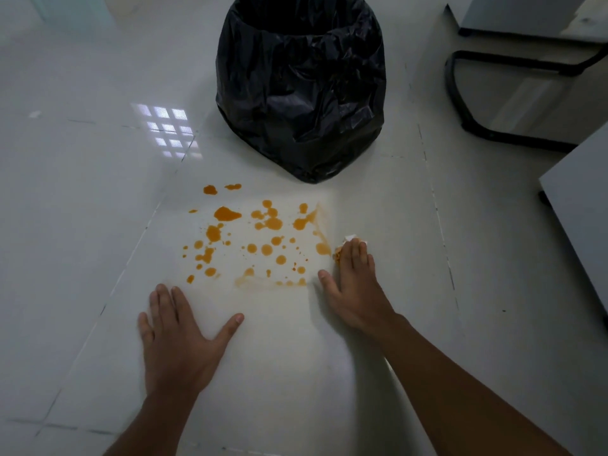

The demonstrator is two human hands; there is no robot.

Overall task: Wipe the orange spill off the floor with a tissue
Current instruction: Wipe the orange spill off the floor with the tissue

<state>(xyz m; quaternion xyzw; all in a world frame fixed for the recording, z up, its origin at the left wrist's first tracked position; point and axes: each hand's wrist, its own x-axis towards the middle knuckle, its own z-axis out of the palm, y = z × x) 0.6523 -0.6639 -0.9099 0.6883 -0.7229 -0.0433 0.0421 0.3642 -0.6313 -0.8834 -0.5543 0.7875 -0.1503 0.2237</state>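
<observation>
A view from above looks down at a pale, glossy tiled floor (pixel 329 373) and a person's two bare forearms reaching forward.

The left hand (pixel 179 340) lies flat on the floor, palm down, fingers straight and spread, thumb angled out to the right. It holds nothing and sits just below the lower left edge of the spill.

The right hand (pixel 353 291) also lies palm down with fingers straight, pressing a crumpled tissue (pixel 348 243) against the floor. Only a small part of the tissue shows, poking out beyond the fingertips: white at the top, stained orange at its left edge. The fingers press on it rather than curl around it.

The spill (pixel 253 238) sits in the middle of the view, between the hands and a bin. It is a scatter of many orange drops and small puddles, largest toward the upper left. Along its right and bottom edges the orange is smeared into thin, faint streaks. The tissue sits at the right edge of the spill, touching the end of the right-hand streak.

Beyond the spill stands a bin (pixel 299 90) lined with a crinkled black bag, open at the top. At the upper right are the black curved legs of a chair (pixel 460 103) and grey furniture panels. A window reflection glints on the floor left of the bin.
</observation>
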